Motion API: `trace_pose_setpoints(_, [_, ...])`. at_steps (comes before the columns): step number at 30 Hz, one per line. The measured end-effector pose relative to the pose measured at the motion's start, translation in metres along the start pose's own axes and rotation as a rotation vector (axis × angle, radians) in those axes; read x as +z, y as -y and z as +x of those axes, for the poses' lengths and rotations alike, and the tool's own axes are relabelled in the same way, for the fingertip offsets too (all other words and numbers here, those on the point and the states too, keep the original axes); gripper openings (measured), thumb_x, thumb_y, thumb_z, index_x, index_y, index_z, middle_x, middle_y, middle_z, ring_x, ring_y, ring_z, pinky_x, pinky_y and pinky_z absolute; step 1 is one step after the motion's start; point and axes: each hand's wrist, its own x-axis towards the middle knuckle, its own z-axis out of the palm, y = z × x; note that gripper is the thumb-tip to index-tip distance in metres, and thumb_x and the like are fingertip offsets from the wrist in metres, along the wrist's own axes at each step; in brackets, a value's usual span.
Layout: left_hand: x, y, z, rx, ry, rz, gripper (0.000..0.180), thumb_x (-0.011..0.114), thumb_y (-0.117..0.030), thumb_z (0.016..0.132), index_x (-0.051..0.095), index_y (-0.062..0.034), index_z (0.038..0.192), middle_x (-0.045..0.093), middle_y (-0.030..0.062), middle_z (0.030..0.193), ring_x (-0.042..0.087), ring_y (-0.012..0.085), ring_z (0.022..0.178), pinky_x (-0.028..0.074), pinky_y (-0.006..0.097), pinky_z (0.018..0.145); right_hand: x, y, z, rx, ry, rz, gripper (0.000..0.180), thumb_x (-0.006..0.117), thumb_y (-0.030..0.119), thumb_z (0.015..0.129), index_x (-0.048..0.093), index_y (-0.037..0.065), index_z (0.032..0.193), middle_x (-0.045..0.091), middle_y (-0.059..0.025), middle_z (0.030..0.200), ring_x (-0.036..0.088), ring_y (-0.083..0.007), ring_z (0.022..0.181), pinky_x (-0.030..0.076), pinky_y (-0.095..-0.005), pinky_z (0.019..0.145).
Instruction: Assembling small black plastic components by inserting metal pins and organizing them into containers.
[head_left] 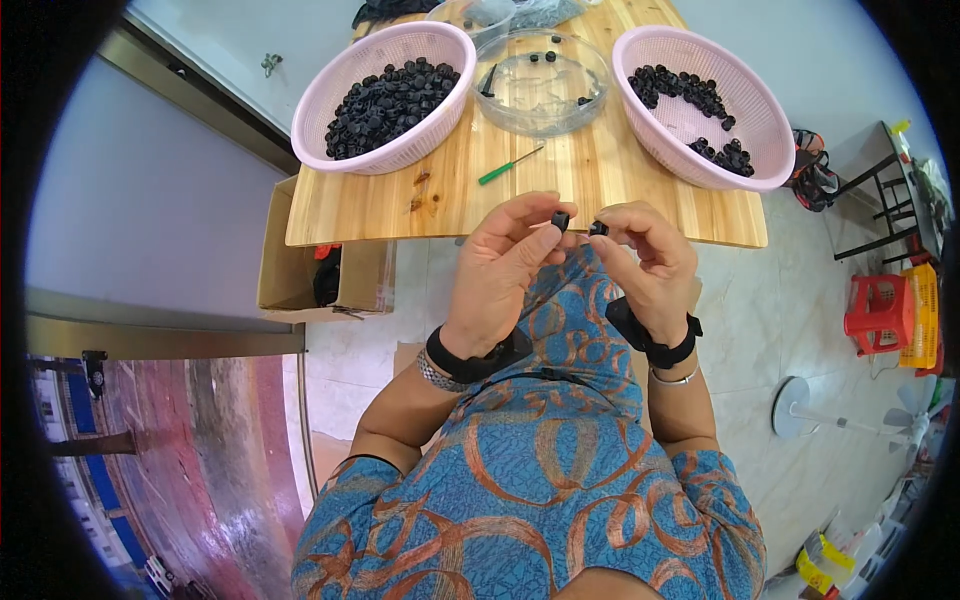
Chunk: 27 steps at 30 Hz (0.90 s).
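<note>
Just off the table's near edge, my left hand (507,262) pinches a small black plastic cap (561,220) between thumb and fingers. Close by on its right, my right hand (650,250) grips a second small black plastic piece (598,229) at its fingertips. The two pieces are apart, a short gap between them. Beyond my hands a green-handled screwdriver (510,166) lies on the wooden table. A pink basket (445,138) at the left is heaped with small black parts, and another pink basket (640,150) at the right holds fewer.
A clear round tub (540,122) with a few black pieces stands between the baskets on the wooden table (590,185). Below the table's left corner is an open cardboard box (370,275). A red stool (878,315) and a fan (795,408) stand on the floor at right.
</note>
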Motion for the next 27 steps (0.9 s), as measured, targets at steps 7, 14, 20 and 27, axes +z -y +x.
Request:
trace_pose_setpoints(7, [0.001,0.000,0.001,-0.043,0.004,-0.076,0.027,0.052,0.000,0.087,0.051,0.0003,0.114,0.057,0.0103,0.111,0.058,0.0151,0.095,0.048,0.026,0.084,0.006,0.010,0.003,-0.110,0.006,-0.253,0.018,0.067,0.000,0.072,0.061,0.001,0.089,0.059,-0.0058,0.077,0.056,-0.0108,0.066,0.045,-0.0215,0.060])
trace_pose_setpoints(14, [-0.002,0.001,0.000,-0.054,0.000,-0.115,0.025,0.050,-0.001,0.088,0.052,-0.0004,0.113,0.058,0.0107,0.109,0.058,0.0162,0.097,0.048,0.026,0.084,0.010,0.013,0.005,-0.113,0.028,-0.279,0.016,0.064,-0.001,0.072,0.061,0.000,0.088,0.059,-0.0067,0.077,0.058,-0.0120,0.067,0.048,-0.0224,0.060])
trace_pose_setpoints(20, [-0.005,0.002,0.003,-0.094,-0.007,-0.187,0.024,0.049,-0.004,0.089,0.051,-0.0015,0.113,0.057,0.0108,0.108,0.058,0.0171,0.097,0.049,0.027,0.085,0.014,0.018,0.006,-0.097,0.024,-0.283,0.016,0.065,0.001,0.073,0.061,0.000,0.088,0.059,-0.0068,0.076,0.059,-0.0128,0.066,0.048,-0.0229,0.059])
trace_pose_setpoints(27, [-0.008,0.005,0.005,-0.169,-0.017,-0.294,0.024,0.049,-0.006,0.090,0.049,-0.0033,0.114,0.056,0.0097,0.110,0.057,0.0161,0.099,0.048,0.027,0.087,0.017,0.024,0.010,-0.116,0.025,-0.344,0.015,0.066,0.003,0.072,0.060,0.000,0.086,0.059,-0.0081,0.075,0.059,-0.0170,0.064,0.049,-0.0254,0.058])
